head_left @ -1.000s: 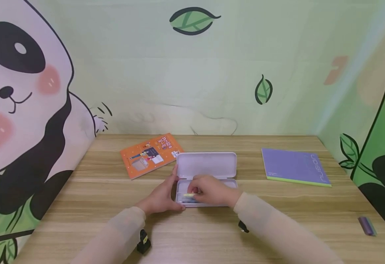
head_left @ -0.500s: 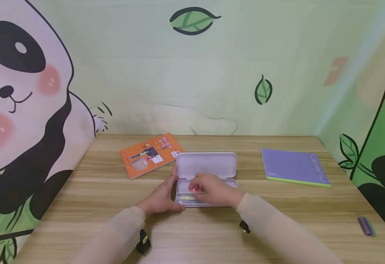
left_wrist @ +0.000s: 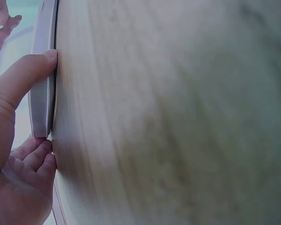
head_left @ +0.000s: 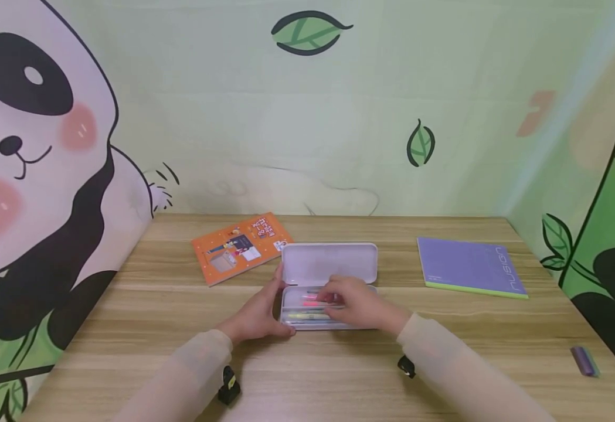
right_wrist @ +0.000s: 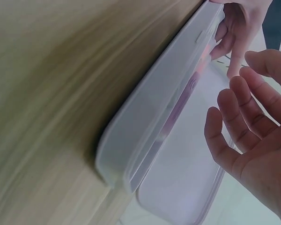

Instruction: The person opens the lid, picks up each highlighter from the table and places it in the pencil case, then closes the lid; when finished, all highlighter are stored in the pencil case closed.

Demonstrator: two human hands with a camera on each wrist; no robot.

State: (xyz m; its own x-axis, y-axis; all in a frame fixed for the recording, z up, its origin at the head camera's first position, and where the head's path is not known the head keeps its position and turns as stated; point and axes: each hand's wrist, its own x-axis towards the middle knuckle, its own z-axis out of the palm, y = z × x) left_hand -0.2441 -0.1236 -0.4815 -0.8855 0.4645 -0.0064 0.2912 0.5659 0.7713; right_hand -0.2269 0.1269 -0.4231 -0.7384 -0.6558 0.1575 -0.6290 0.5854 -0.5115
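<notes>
An open white pencil case point(head_left: 330, 265) lies on the table in the head view, its lid leaning back. My left hand point(head_left: 257, 312) grips its left end, thumb along the front side and fingers round the far side, also plain in the left wrist view. A yellow highlighter point(head_left: 306, 316) lies in the front compartment. Pink pens point(head_left: 311, 303) lie in the rear one, partly hidden by my right hand point(head_left: 359, 302). In the right wrist view, the right hand's loosely bent fingers point(right_wrist: 241, 110) hold nothing and hover over the case.
An orange booklet point(head_left: 241, 249) lies behind the case to the left, close to the lid. A purple notebook point(head_left: 471, 266) is at the back right. Near the table's right edge sits a small dark purple object point(head_left: 585, 361). A patterned cloth wall stands behind the table.
The right hand let go of the yellow highlighter into the front compartment, then shifted back and right across the case, uncovering the pink pens. My left hand stayed in place.
</notes>
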